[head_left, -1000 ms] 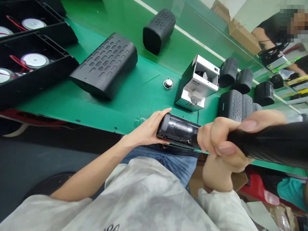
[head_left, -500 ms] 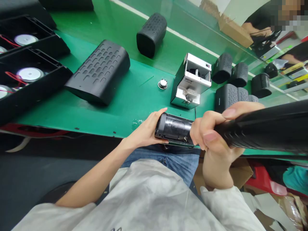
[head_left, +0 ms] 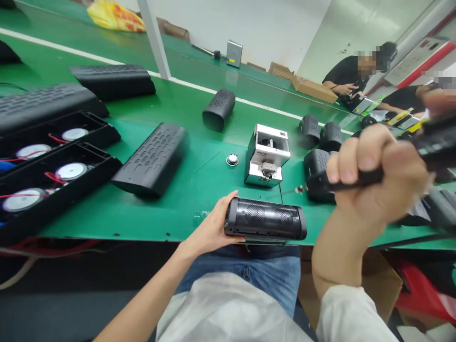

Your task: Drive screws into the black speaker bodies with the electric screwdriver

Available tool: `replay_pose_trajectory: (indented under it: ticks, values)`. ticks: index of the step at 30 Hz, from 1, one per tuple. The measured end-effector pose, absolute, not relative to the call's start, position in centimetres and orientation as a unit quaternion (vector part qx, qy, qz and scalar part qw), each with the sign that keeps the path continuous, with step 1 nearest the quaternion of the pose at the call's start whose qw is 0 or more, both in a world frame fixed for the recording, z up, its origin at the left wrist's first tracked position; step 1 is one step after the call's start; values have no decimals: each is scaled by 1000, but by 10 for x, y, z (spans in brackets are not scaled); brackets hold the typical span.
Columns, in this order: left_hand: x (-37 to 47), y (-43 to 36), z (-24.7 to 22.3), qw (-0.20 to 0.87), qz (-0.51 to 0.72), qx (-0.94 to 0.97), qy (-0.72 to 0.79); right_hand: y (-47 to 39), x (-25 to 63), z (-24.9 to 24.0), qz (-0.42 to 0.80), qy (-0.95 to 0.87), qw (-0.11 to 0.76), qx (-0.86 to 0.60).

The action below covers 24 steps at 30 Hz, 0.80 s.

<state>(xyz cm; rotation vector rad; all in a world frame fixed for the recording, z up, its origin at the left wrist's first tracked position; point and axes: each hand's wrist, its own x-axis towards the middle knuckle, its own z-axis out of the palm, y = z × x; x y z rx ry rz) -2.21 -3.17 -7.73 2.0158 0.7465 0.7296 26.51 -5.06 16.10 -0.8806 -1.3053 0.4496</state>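
A black speaker body [head_left: 265, 219] with a glossy front and perforated patches lies along the table's front edge. My left hand [head_left: 212, 225] grips its left end, thumb and fingers on opposite sides. To the right and above it, my right hand [head_left: 377, 166] is wrapped round a black power screwdriver [head_left: 436, 145], blurred by motion. Its thin bit points left, with a small blurred bright thing near the tip. Behind the speaker body stands a silver and black screw feeder [head_left: 267, 156], with a small round metal part [head_left: 232, 160] on its left.
On the green table [head_left: 203, 178], a black patterned speaker shell [head_left: 153, 159] lies left of centre, and another [head_left: 219, 109] stands behind. Open shells with white drivers [head_left: 71, 171] are at the far left. More speakers [head_left: 313, 168] sit right of the feeder. A person [head_left: 347, 76] works at the back right.
My right hand and the screwdriver have moved up and right, off the speaker body, baring its right end. The view has tilted up, showing more of the back. My left hand keeps its grip.
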Motion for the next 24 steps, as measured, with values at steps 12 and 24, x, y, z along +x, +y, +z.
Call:
replay_pose_trajectory:
  ticks: [12,24]
  values:
    - [-23,-32,-75,430,272,799,319,67,269,119,138,-532,754,-360]
    - [-23,-29,-81,427,286,803,303,37,263,131,131,-534,746,-376]
